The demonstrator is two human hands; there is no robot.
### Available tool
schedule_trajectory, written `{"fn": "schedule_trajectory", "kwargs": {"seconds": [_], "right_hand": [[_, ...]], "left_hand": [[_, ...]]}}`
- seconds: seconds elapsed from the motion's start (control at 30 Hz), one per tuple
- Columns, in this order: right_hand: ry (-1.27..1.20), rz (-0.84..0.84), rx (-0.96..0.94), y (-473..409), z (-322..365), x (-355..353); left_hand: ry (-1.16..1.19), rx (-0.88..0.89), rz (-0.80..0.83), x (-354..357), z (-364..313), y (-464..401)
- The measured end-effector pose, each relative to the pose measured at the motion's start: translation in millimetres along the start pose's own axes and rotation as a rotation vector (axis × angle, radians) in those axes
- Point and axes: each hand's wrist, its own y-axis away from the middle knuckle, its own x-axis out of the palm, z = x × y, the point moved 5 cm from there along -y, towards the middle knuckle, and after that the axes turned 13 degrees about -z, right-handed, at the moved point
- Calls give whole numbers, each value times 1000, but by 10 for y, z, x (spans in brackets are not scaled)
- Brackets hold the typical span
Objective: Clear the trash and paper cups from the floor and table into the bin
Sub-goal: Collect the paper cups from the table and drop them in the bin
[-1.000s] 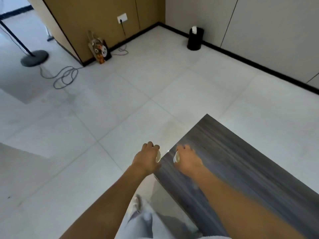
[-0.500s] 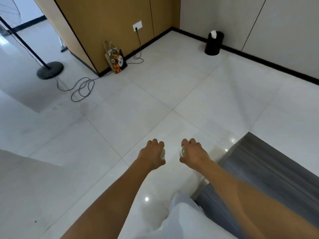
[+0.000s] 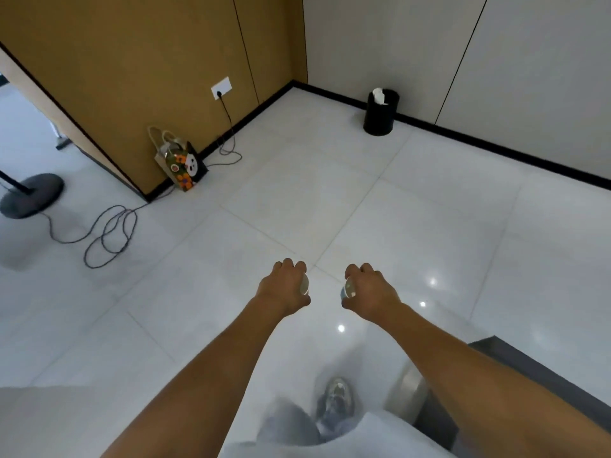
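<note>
Nearest, at 6 o'clock: light trouser leg and a shoe (image 3: 335, 399), blurred, so the person looks mid-stride. Dark table (image 3: 529, 375) corner at 4 o'clock, only an edge in frame.

Centre: both arms out in front. Left hand (image 3: 284, 285) has its fingers curled round a paper cup (image 3: 304, 283), only the pale rim peeking out on the inner side. Right hand (image 3: 370, 292) is wrapped round a second cup (image 3: 347, 289), open mouth facing inward, a bit of blue on its wall. Hands are near each other, not touching, over bare floor tile (image 3: 413, 226).

Further out at 10 o'clock: loose cable (image 3: 109, 236) looped on the floor, running up to a wall socket (image 3: 221, 87). A patterned gift bag (image 3: 180, 160) leans on the wood panel, and a round stand base (image 3: 31, 193) sits at 9 o'clock.

Far, 1 o'clock: black bin (image 3: 380, 114) against the wall, white trash (image 3: 378, 95) already poking above the rim.

Stage, my read: carry leg, two cups in hand, bin well apart across open floor.

Risks:
- Cups held sideways (can't tell if there's liquid left), so dregs could drip on the glossy tile.
- Bin looks near full at the top; cups dropped on the heap could bounce off and roll.
- Squeezing too hard crushes a cup.
- Straight line to the bin avoids the cable; drifting left would not.
</note>
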Motion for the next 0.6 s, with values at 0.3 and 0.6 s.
{"fn": "schedule_trajectory", "kwargs": {"seconds": [0.3, 0.6], "right_hand": [[7, -28, 142, -1869, -163, -407], [-67, -127, 247, -4098, 141, -866]], "left_hand": [[22, 122, 68, -120, 65, -2041], [31, 212, 64, -713, 347, -4471]]}}
